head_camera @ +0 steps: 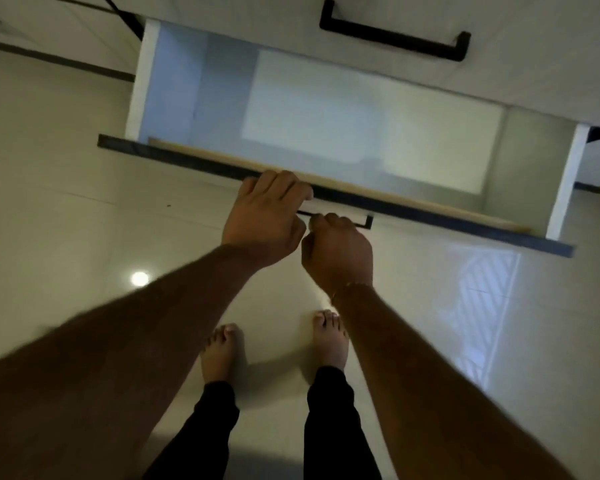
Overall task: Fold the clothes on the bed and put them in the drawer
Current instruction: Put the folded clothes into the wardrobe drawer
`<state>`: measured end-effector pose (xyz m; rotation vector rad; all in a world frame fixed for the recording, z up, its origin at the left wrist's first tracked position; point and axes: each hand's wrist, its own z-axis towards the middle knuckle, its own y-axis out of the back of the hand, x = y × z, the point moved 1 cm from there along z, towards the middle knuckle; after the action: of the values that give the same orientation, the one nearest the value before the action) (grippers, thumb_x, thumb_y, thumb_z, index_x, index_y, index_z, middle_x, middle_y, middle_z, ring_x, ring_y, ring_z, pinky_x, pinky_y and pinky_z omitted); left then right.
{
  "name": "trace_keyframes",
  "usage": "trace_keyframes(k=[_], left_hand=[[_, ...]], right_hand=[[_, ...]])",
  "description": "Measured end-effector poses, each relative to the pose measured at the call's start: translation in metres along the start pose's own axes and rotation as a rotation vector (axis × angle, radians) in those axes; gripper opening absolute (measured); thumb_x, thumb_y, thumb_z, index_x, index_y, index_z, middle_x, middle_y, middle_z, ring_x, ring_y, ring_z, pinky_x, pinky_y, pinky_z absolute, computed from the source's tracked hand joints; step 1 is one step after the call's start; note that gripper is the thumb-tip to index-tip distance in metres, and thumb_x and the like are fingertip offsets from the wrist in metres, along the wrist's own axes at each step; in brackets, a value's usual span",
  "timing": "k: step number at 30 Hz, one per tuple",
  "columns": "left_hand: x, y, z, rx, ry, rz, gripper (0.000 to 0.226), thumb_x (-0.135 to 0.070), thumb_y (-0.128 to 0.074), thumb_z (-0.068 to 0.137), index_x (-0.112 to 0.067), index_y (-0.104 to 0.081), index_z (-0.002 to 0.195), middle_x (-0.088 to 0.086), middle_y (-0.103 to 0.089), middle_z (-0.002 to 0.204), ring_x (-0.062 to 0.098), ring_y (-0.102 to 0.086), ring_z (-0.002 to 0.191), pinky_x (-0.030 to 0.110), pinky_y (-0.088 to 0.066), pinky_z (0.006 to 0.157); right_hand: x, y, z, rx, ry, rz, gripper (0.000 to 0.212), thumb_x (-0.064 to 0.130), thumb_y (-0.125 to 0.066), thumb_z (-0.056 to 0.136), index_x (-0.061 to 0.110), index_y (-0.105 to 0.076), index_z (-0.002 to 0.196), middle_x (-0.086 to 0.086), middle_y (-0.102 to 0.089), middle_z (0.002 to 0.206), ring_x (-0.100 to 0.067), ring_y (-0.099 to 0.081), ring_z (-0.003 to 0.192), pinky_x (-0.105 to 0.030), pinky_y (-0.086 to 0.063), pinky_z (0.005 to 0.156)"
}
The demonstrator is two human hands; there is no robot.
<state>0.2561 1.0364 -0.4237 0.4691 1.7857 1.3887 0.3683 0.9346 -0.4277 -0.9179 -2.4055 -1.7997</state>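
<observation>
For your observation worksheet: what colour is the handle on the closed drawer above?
Black, seen in the head view: the handle.

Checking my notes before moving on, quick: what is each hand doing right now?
Left hand: fingers curled over the top edge of the open drawer front.
Right hand: gripping the drawer's black handle.

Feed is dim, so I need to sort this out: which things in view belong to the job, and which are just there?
Job:
drawer, pulled open, no clothes visible inside
its handle
left hand, fingers over the drawer's front edge
right hand, curled at the handle

Just there:
upper handle
floor
</observation>
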Motion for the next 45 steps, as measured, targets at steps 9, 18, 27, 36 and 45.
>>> trace_keyframes(k=[9,18,27,36,45], left_hand=[[-0.018,0.047,-0.056,0.698,0.232,0.089,0.045,-0.044,-0.041,0.101,-0.022,-0.045,0.139,0.007,-0.064,0.131,0.031,-0.058,0.119,0.048,-0.044,0.102],[-0.083,0.166,-0.101,0.654,0.718,-0.854,0.052,-0.052,-0.044,0.106,-0.022,-0.044,0.149,0.01,-0.059,0.141,0.026,-0.058,0.126,0.036,-0.048,0.1],[-0.178,0.324,-0.163,0.618,0.711,-1.201,0.041,-0.049,-0.043,0.106,-0.024,-0.055,0.136,0.003,-0.074,0.119,0.026,-0.071,0.109,0.043,-0.051,0.093],[-0.307,0.348,-0.199,0.939,0.475,-1.083,0.041,-0.046,-0.043,0.107,-0.022,-0.058,0.137,0.006,-0.072,0.125,0.025,-0.07,0.113,0.049,-0.047,0.108],[-0.551,0.29,-0.236,1.136,0.135,-0.885,0.039,-0.046,-0.045,0.106,-0.021,-0.062,0.131,0.006,-0.072,0.125,0.025,-0.071,0.112,0.044,-0.052,0.099]], right_hand=[[0.016,0.021,-0.073,0.357,-0.249,-0.057,0.046,0.048,-0.039,0.104,0.019,-0.051,0.137,-0.006,-0.062,0.134,-0.033,-0.052,0.126,-0.051,-0.045,0.104],[0.049,0.137,-0.142,0.388,-0.543,0.663,0.053,0.05,-0.042,0.107,0.017,-0.046,0.149,-0.011,-0.052,0.151,-0.032,-0.051,0.135,-0.038,-0.037,0.112],[0.109,0.284,-0.32,-0.051,-0.799,1.144,0.041,0.055,-0.047,0.1,0.023,-0.055,0.124,-0.005,-0.061,0.13,-0.026,-0.057,0.121,-0.045,-0.045,0.106],[0.064,0.31,-0.491,-0.518,-1.114,1.47,0.026,0.042,-0.048,0.107,0.023,-0.056,0.124,-0.007,-0.062,0.129,-0.025,-0.061,0.117,-0.042,-0.049,0.095],[-0.036,0.299,-0.68,-1.049,-1.274,1.545,0.01,0.028,-0.054,0.105,0.021,-0.062,0.108,-0.007,-0.069,0.109,-0.022,-0.067,0.093,-0.035,-0.051,0.077]])
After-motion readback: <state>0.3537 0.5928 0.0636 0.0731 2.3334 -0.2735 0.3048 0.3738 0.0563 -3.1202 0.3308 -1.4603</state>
